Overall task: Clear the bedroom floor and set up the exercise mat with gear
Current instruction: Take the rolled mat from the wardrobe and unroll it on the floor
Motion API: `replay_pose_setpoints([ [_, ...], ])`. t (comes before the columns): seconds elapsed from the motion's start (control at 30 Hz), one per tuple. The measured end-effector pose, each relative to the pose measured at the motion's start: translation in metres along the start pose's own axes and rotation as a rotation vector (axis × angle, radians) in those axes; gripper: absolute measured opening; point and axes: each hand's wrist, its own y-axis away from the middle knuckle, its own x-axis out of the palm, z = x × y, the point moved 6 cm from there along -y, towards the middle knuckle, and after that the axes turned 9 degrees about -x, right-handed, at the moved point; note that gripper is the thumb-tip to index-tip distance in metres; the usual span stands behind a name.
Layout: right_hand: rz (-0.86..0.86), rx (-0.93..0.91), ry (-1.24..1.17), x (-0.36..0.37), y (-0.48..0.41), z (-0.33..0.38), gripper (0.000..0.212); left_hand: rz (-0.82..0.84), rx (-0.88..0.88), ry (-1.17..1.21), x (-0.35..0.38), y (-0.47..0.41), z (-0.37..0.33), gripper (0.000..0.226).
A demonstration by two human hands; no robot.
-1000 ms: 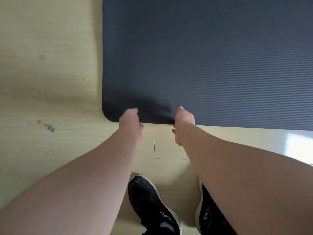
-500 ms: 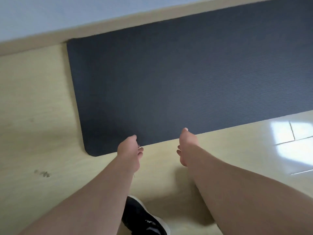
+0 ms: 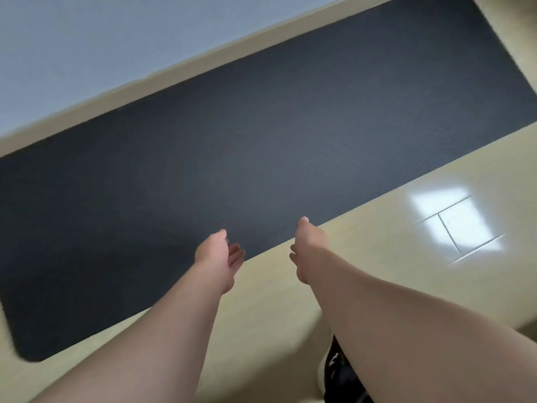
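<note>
On the pale floor [image 3: 377, 266], we note the dark ribbed exercise mat [image 3: 261, 146] unrolled flat, running from 8 o'clock to 1 o'clock across the view, its far long edge close to the grey-blue wall [image 3: 101, 39] at 11 o'clock. Rounded mat corner at 8 o'clock. Both bare forearms reach forward from 6 o'clock. Left hand [image 3: 216, 255] sits over the mat's near long edge, fingers [image 3: 236, 255] loosely curled and slightly apart, holding nothing. Right hand [image 3: 309, 247] is just beside that same edge, toward 3 o'clock of the left, fingers hanging relaxed, nothing held. The frame is blurred, so we cannot tell whether either hand touches the mat. Black shoe [image 3: 338, 373] with white sole at 5 o'clock, partly hidden under the right forearm. Bright patch of light [image 3: 456, 225] on the floor at 3 o'clock.
</note>
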Motion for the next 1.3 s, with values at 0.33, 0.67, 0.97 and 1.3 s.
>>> replay_pose_setpoints([
  [0.33, -0.128, -0.059, -0.083, -0.179, -0.068, 0.136, 0.053, 0.086, 0.008, -0.179, 0.211, 0.065, 0.005, 0.033],
  [0.67, -0.156, -0.022, -0.219, -0.287, -0.161, 0.211, 0.03, 0.155, 0.062, -0.301, 0.4, 0.091, 0.012, 0.033],
  [0.97, -0.151, -0.024, -0.227, -0.455, -0.315, 0.266, 0.054, 0.08, 0.003, -0.369, 0.617, 0.045, 0.086, 0.031],
  [1.3, -0.177, 0.035, -0.317, -0.582, -0.446, 0.28, 0.051, 0.09, -0.274, -0.033, 0.779, -0.005, 0.189, 0.051],
])
